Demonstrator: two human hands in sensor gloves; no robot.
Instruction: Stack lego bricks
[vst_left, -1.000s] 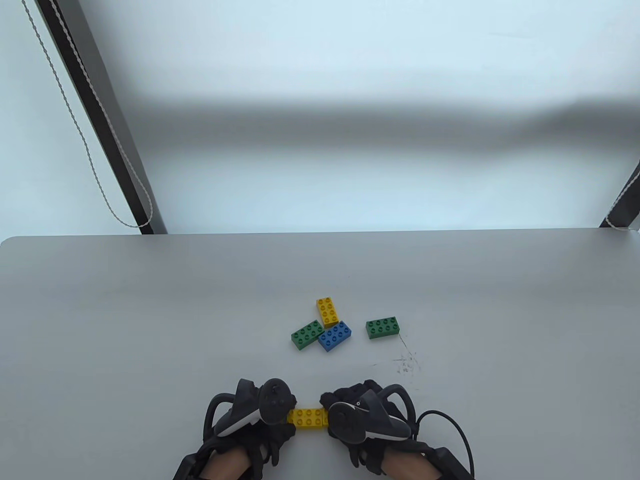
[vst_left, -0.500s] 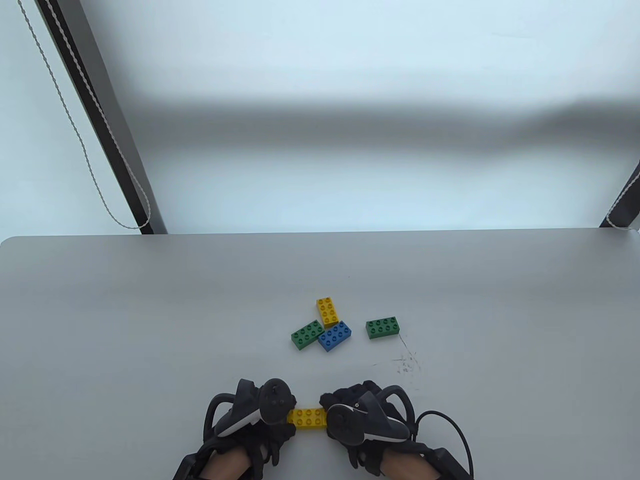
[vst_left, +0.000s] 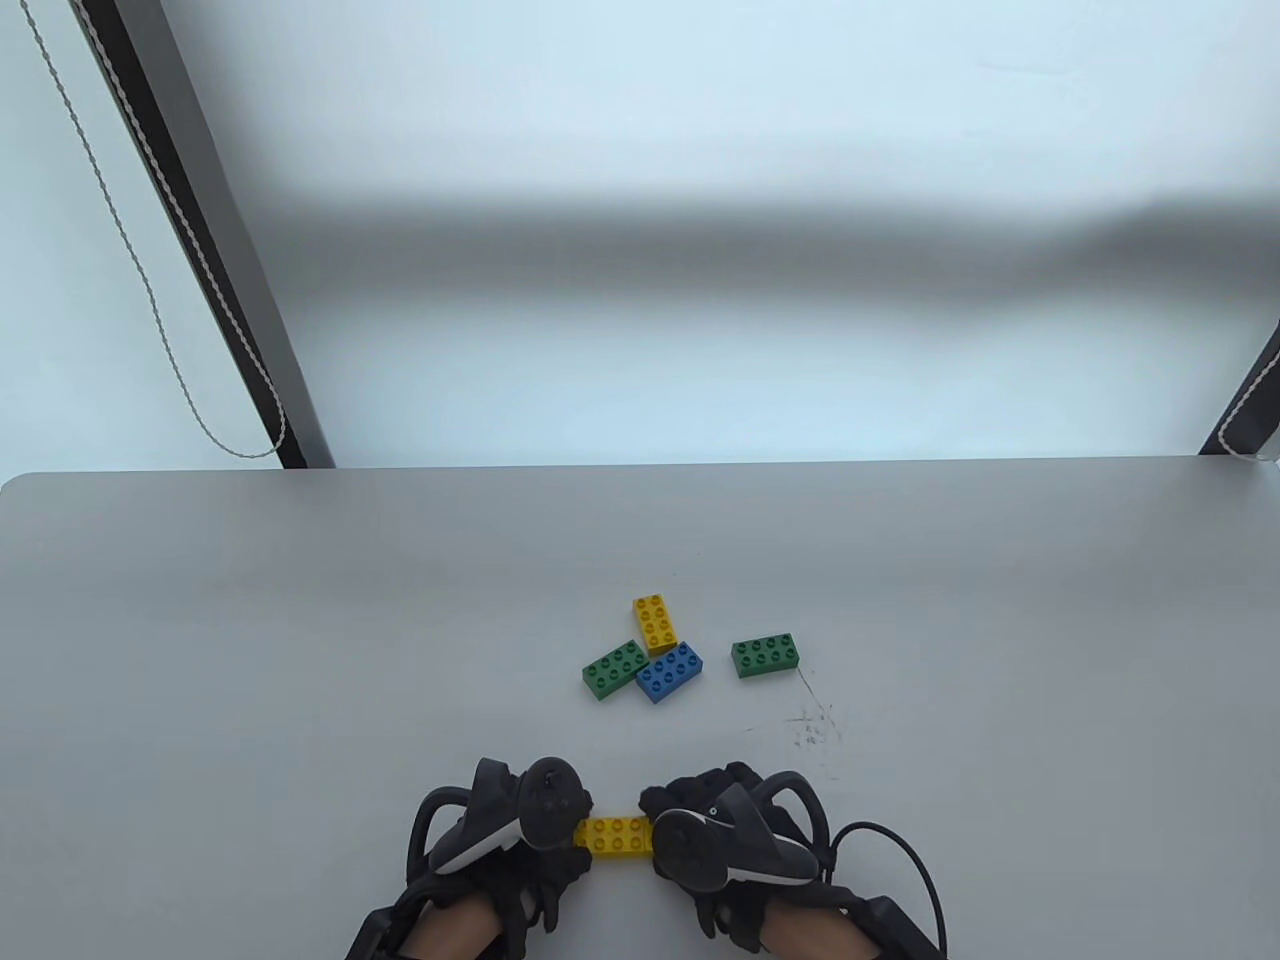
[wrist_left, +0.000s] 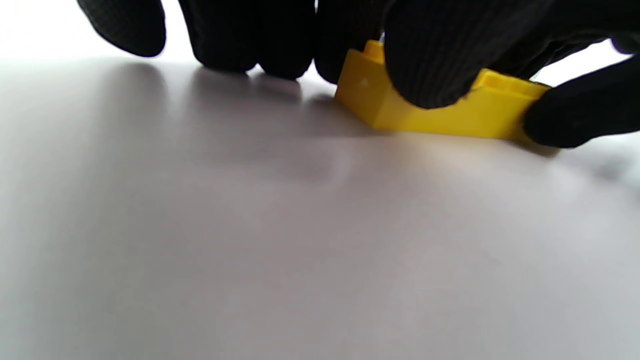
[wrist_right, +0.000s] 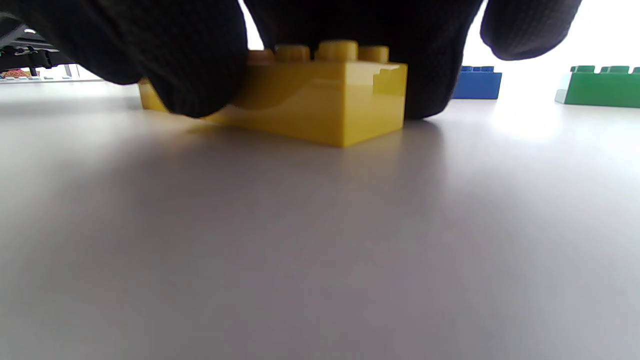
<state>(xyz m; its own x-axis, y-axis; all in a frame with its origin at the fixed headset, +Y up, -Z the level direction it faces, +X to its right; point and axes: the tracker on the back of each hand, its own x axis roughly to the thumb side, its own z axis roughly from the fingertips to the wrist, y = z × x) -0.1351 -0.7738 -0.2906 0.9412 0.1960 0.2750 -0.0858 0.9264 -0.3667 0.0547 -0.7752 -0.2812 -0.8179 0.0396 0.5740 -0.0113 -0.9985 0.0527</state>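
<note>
Where the two gloved hands meet at the near edge of the tabletop (vst_left: 250, 650), a yellow brick (vst_left: 616, 836) sits flat on the surface, studs up, with its long side running left to right. The left hand (vst_left: 500, 830) grips the brick's left end: in the left wrist view one gloved finger presses over the brick's front face and top edge, while another dark fingertip touches the far right corner, and the remaining fingers (wrist_left: 235, 35) rest curled just beside the brick. The right hand (vst_left: 730, 835) holds the right end; in the right wrist view a thumb covers the left part of the near face and other fingers (wrist_right: 360, 25) close in behind and over the studs. The brick's underside lies against the tabletop in both wrist views. Farther out, near the middle of the tabletop, lies a cluster of three: a green brick (vst_left: 613, 669) on the left, a blue brick (vst_left: 669, 672) touching its right end, and a second yellow brick (vst_left: 654, 622) just behind them, pointing away. Set apart to the right of that cluster is another green brick (vst_left: 766, 654), with faint dark scuff marks (vst_left: 812, 725) on the surface on its near side.
</note>
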